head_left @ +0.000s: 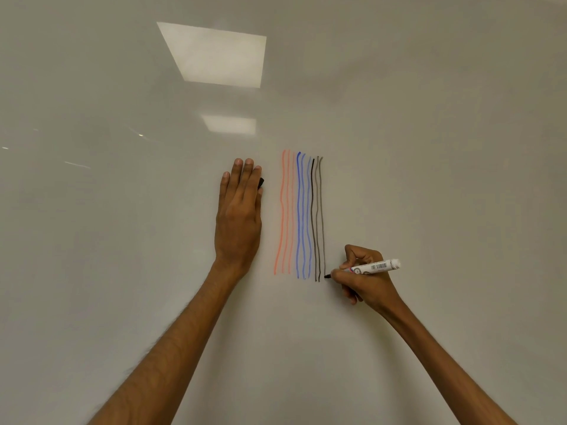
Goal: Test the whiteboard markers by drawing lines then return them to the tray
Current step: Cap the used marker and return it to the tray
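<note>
1. Low on the board (429, 148), just right of the drawn lines, your marker (372, 267) lies nearly level. Its black tip (327, 276) meets the surface at the foot of the rightmost grey stroke, and its white barrel points right.
2. Your right hand (365, 282) grips the marker near the tip, thumb and fingers curled round the barrel.
3. Left of the tip stand three sets of wavy upright strokes: black lines (317, 219) nearest, blue lines (302, 216) in the middle, orange lines (285, 210) farthest left.
4. Your left hand (239, 216) lies flat on the board just left of the orange lines, with its fingers straight, close together and pointing up.
5. A small black piece (261, 183) pokes out from under that hand's forefinger. You cannot tell whether it is pinched or only pressed.
6. Two pale light reflections (217, 53) show high on the board, above the lines.
</note>
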### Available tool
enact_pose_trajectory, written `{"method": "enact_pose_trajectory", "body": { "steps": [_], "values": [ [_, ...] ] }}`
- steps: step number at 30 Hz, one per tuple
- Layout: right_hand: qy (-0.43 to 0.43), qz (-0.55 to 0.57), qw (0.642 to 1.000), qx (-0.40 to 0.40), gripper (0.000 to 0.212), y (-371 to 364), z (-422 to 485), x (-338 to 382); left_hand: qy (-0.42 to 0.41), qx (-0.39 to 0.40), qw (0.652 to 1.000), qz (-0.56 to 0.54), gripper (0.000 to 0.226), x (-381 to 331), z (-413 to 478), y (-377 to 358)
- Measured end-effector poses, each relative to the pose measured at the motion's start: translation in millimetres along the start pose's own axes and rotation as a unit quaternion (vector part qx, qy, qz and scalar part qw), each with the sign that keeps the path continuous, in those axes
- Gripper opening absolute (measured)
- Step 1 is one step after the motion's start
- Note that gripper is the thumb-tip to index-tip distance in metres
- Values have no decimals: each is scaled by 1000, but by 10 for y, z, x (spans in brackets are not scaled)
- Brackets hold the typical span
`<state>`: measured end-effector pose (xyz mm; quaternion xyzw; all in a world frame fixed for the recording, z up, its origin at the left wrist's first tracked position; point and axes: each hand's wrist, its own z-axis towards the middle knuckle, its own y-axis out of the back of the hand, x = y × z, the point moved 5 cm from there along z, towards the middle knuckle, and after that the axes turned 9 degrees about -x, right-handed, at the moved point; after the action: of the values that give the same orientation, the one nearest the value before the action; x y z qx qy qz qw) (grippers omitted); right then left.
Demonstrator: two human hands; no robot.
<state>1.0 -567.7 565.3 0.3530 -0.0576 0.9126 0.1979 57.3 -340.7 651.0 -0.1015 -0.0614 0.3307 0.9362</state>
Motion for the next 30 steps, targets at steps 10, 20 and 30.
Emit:
{"method": "enact_pose_trajectory", "body": {
  "steps": [10,20,30],
  "values": [
    [-75,99,992,-35,29,124,-9,195,99,24,990,-96,39,32,18,122],
    [-130,104,983,-78,11,257,-608,258,368,88,899,-222,25,-210,-992,962],
    [-212,129,969,-11,11,-61,-1495,26,565,183,755,-278,27,-682,-2153,1669]
  ]
}}
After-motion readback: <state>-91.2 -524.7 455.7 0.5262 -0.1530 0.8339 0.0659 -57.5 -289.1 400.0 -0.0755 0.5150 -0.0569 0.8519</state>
